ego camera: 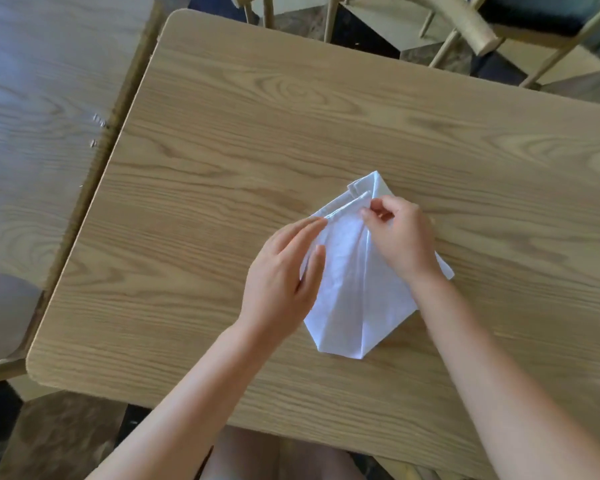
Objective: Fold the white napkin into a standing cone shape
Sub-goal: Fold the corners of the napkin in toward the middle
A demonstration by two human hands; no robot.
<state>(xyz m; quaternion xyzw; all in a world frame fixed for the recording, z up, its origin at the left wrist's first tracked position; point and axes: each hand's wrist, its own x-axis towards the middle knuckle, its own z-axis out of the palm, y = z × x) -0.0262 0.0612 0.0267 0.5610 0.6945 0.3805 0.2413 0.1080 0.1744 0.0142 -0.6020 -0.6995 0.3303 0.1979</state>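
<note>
White napkin (347,292) flat under both hands, right fingers (369,216) pinching fold

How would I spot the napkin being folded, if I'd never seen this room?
Find the light wooden table in the middle. On its near right part lies the white napkin, folded flat, tapering toward the person, with both hands on it. It is the only white cloth there.

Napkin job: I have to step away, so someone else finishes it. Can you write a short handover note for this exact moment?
Left hand: open, fingers flat on the napkin's left side.
Right hand: fingertips pinching a folded edge near the top.
White napkin: lying flat on the wooden table, folded with a centre crease, narrowing to a point nearest the person.
Done: first folds.
Left: shaping it into a cone and standing it up.
</note>
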